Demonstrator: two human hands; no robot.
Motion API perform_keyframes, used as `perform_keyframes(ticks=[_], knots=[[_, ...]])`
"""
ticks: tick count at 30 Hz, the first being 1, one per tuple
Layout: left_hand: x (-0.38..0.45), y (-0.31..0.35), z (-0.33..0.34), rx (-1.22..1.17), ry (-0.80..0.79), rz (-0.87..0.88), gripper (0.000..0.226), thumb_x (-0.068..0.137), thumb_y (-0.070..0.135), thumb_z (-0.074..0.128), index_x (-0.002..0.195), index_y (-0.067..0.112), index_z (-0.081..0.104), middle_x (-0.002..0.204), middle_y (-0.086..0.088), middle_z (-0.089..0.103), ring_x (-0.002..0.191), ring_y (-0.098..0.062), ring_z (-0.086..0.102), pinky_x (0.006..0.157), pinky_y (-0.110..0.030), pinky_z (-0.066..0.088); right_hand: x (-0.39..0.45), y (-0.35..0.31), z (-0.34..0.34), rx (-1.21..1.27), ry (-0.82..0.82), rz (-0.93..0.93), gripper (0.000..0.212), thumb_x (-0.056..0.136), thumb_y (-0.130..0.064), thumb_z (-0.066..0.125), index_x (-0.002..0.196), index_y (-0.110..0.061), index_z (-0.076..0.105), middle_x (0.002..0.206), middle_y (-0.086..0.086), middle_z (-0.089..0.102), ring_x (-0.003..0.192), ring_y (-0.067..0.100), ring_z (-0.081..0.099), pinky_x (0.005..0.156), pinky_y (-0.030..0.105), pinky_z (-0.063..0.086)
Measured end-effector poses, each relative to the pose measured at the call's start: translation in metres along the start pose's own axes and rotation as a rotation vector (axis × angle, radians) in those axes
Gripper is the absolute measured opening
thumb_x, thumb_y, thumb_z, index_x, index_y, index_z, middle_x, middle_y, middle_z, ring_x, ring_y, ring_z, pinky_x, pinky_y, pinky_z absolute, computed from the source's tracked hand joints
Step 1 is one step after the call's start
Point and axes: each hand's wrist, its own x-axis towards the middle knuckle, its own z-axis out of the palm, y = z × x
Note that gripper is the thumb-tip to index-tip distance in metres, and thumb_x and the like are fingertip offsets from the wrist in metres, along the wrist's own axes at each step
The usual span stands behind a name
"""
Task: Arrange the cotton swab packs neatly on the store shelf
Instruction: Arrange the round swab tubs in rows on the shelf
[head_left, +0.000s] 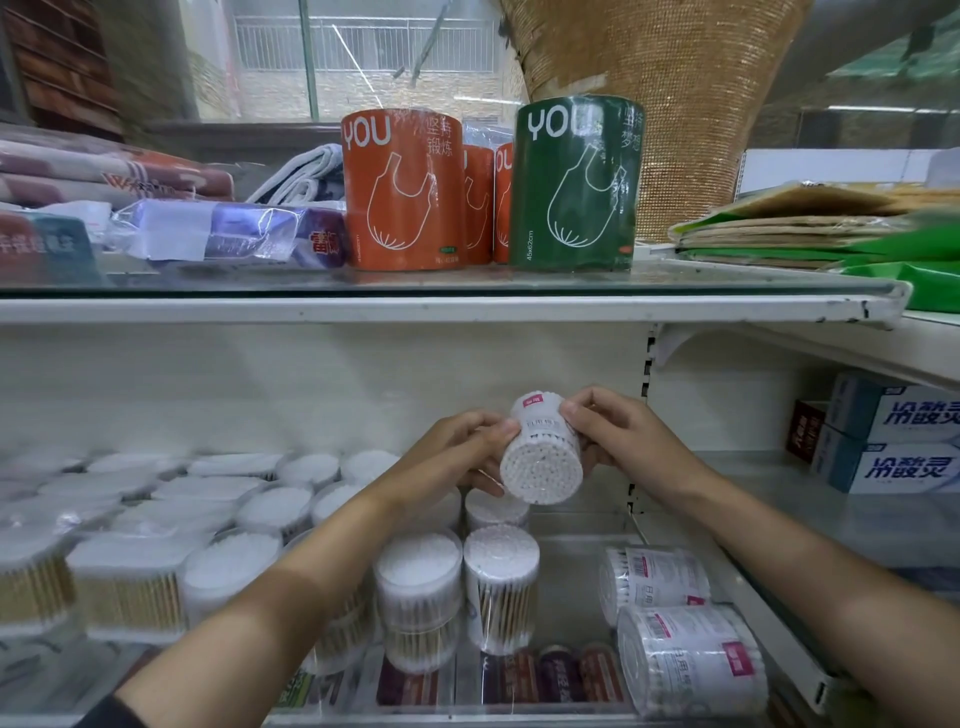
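A white store shelf (571, 571) with a glass front lip runs across the lower half of the view, under a glass-topped upper shelf (415, 306). Above the lower shelf, roughly at its middle, a round cotton swab pack (540, 457) is held in the air, tilted so that its white swab tips face the camera and its labelled side points up. The left hand (457, 457) grips it from the left, thumb across the label and fingers curled beneath; the right hand (618, 436) grips it from the right, fingers curled over the top edge. Both grips are pressed onto the pack.

Directly below stand upright round packs with wooden sticks (501, 587), close together in short rows. To their left are many more packs (208, 519), round and rectangular, tightly grouped and blurred toward the edge. To the right, two round packs (675, 623) lie on their sides, one behind the other, apart from the upright ones. Small dark tubes (561, 675) lie along the front lip.

Farther right, blue and white boxes (893, 441) are stacked on the neighbouring shelf. On the upper shelf stand orange rolls (402, 192) and a green roll (574, 182) marked YOU, with wrapped packets (223, 234) to their left and flat green and brown items (805, 228) to their right.
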Motion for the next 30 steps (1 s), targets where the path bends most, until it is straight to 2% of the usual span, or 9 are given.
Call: perform_keyframes(ticks=[3, 8, 10, 13, 15, 17, 20, 25, 30], knots=[[0.001, -0.001, -0.001, -0.023, 0.007, -0.003, 0.055, 0.079, 0.043, 0.067, 0.121, 0.010, 0.053, 0.105, -0.013, 0.067, 0.092, -0.023, 0.066, 0.074, -0.028, 0.055, 0.002, 0.000, -0.001, -0.012, 0.047, -0.038, 0.013, 0.082, -0.020, 0.062, 0.087, -0.009, 0.058, 0.075, 0.001, 0.063, 0.065, 0.016, 0.059, 0.061, 0.032, 0.051], [0.002, -0.003, -0.001, 0.011, 0.029, 0.028, 0.053, 0.077, 0.025, 0.074, 0.123, 0.013, 0.050, 0.110, -0.008, 0.068, 0.099, -0.019, 0.066, 0.078, -0.030, 0.056, 0.001, 0.000, -0.002, -0.056, 0.038, -0.073, 0.015, 0.082, -0.007, 0.067, 0.090, -0.015, 0.057, 0.089, 0.003, 0.062, 0.074, 0.008, 0.062, 0.068, 0.023, 0.053], [0.002, -0.004, 0.000, 0.045, 0.066, 0.050, 0.048, 0.077, 0.015, 0.075, 0.120, 0.012, 0.052, 0.109, -0.005, 0.067, 0.097, -0.015, 0.066, 0.078, -0.027, 0.056, 0.000, -0.001, -0.002, -0.053, 0.023, -0.071, 0.017, 0.077, -0.018, 0.069, 0.090, -0.016, 0.057, 0.090, 0.002, 0.063, 0.078, 0.009, 0.063, 0.068, 0.024, 0.052], [0.005, -0.007, 0.000, 0.152, 0.078, 0.079, 0.049, 0.074, 0.009, 0.077, 0.116, 0.015, 0.054, 0.108, -0.003, 0.066, 0.094, -0.013, 0.065, 0.082, -0.025, 0.054, -0.001, -0.002, -0.002, -0.138, 0.023, -0.042, 0.038, 0.064, -0.046, 0.069, 0.087, -0.017, 0.055, 0.093, 0.006, 0.065, 0.082, 0.016, 0.063, 0.069, 0.029, 0.050], [0.006, -0.011, -0.001, 0.194, 0.057, 0.089, 0.051, 0.071, 0.013, 0.080, 0.115, 0.017, 0.054, 0.109, -0.002, 0.066, 0.096, -0.013, 0.065, 0.087, -0.027, 0.053, 0.001, 0.002, -0.004, -0.187, 0.044, -0.035, 0.039, 0.063, -0.048, 0.072, 0.083, -0.019, 0.055, 0.091, 0.008, 0.065, 0.080, 0.017, 0.061, 0.067, 0.030, 0.048], [0.008, -0.014, -0.002, 0.198, 0.070, 0.096, 0.056, 0.068, 0.024, 0.081, 0.117, 0.018, 0.054, 0.113, -0.001, 0.065, 0.100, -0.011, 0.064, 0.089, -0.028, 0.053, 0.005, 0.008, -0.009, -0.237, 0.101, -0.024, 0.031, 0.070, -0.038, 0.077, 0.081, -0.021, 0.053, 0.091, 0.009, 0.064, 0.079, 0.019, 0.060, 0.068, 0.034, 0.048], [0.008, -0.013, -0.004, 0.210, 0.131, 0.098, 0.062, 0.062, 0.042, 0.075, 0.117, 0.022, 0.054, 0.112, 0.001, 0.063, 0.101, -0.010, 0.063, 0.084, -0.025, 0.054, 0.007, 0.018, -0.019, -0.400, 0.174, 0.047, 0.027, 0.074, -0.032, 0.075, 0.083, -0.020, 0.052, 0.092, 0.006, 0.062, 0.081, 0.021, 0.059, 0.073, 0.041, 0.050], [0.007, -0.014, -0.005, 0.239, 0.149, 0.113, 0.049, 0.071, 0.034, 0.076, 0.114, 0.023, 0.055, 0.107, -0.001, 0.063, 0.098, -0.013, 0.063, 0.080, -0.024, 0.054, 0.006, 0.023, -0.022, -0.775, 0.035, 0.184, 0.030, 0.080, -0.037, 0.070, 0.092, -0.018, 0.049, 0.089, -0.003, 0.053, 0.078, 0.012, 0.049, 0.058, 0.021, 0.037], [0.009, -0.018, -0.005, 0.240, 0.139, 0.119, 0.043, 0.073, 0.030, 0.079, 0.109, 0.025, 0.056, 0.103, -0.003, 0.066, 0.095, -0.017, 0.065, 0.084, -0.032, 0.055, 0.015, 0.030, -0.006, -0.941, -0.086, 0.229, 0.030, 0.080, -0.037, 0.071, 0.089, -0.018, 0.050, 0.082, -0.006, 0.047, 0.077, 0.012, 0.045, 0.055, 0.018, 0.030]])
